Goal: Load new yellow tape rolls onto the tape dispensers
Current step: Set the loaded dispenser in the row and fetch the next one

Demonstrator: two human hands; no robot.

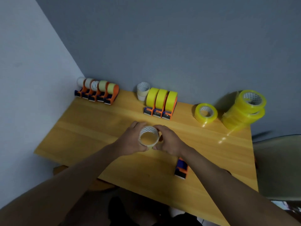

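Both my hands hold a nearly used-up tape roll point(148, 137), a pale core with a patterned inside, above the middle of the wooden table point(91, 128). My left hand point(132, 141) curls round its left side and my right hand point(169, 141) round its right. An empty orange and blue dispenser point(181, 168) lies on the table under my right forearm. Three dispensers with full yellow rolls point(160, 103) stand at the back centre. One new yellow roll point(206, 114) lies flat to their right, beside a stack of new yellow rolls point(244, 110).
A row of several dispensers with worn pale rolls point(97, 91) stands in the back left corner. Two stacked empty cores point(143, 91) sit by the wall. A pale chair back point(280, 167) is at the table's right edge. Grey walls close the back and left.
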